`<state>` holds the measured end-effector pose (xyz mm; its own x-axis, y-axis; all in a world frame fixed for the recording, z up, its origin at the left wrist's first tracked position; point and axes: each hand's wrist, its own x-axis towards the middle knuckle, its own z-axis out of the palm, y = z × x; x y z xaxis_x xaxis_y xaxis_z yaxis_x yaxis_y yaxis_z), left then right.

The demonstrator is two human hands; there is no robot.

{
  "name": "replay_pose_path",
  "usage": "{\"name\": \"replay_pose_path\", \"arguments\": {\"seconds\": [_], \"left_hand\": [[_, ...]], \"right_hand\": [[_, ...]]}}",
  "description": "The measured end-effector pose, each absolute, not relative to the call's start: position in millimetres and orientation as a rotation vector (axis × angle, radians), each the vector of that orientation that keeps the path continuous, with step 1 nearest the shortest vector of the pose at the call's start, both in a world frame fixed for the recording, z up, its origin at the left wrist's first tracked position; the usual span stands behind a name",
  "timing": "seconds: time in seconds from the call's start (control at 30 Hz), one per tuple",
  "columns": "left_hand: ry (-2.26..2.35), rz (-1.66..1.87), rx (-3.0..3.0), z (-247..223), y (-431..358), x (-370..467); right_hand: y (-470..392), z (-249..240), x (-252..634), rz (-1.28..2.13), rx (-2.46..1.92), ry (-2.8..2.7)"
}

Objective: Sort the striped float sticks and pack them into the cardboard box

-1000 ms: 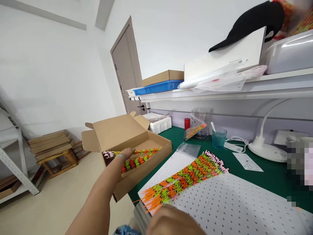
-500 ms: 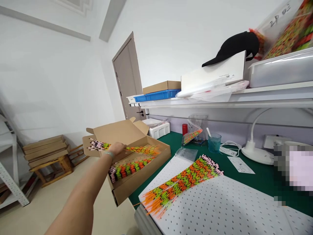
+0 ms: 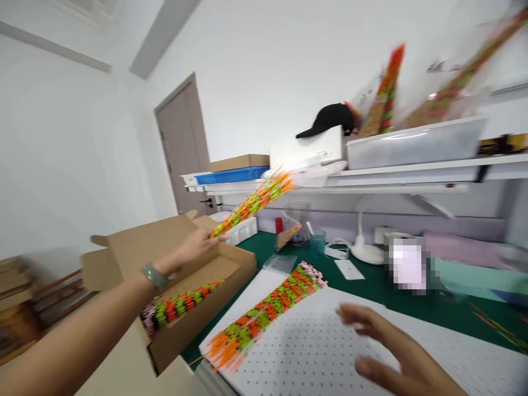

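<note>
In the box (image 3: 206,312) lie sticks (image 3: 185,303); left hand (image 3: 192,246) clasps a bundle (image 3: 256,202), right hand (image 3: 406,355) spread.

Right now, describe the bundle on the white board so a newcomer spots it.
Find the green table, then the white board dotted with holes. On the board's left part lies a bundle of thin orange, green and black sticks, pink ends pointing away. Unlike the raised bundle in the left hand and the other bundle in the open carton, it rests on the board.
</note>
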<state>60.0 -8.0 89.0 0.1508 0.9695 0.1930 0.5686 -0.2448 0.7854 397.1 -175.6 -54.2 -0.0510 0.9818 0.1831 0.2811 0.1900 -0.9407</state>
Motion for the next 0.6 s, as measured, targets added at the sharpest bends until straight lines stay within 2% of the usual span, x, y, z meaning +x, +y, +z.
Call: {"name": "replay_pose_path", "arguments": {"seconds": [0.07,0.23,0.33,0.43,0.6], "left_hand": [[1.163,0.811,1.987,70,-31,133],[0.484,0.516,1.998,15,-102,301],[0.233,0.404,1.907,3,-126,365],[0.064,0.344,1.834,5,-132,401],[-0.01,0.361,1.754,7,-126,429]], "right_hand": [[-169,-21,406,0.98,-1.036,-1.388],[-178,91,450,0.715,-0.57,-1.186],[-197,136,472,0.68,-0.543,-1.158],[-201,138,486,0.738,-0.629,-1.218],[-194,96,506,0.82,-0.829,-1.259]]}}
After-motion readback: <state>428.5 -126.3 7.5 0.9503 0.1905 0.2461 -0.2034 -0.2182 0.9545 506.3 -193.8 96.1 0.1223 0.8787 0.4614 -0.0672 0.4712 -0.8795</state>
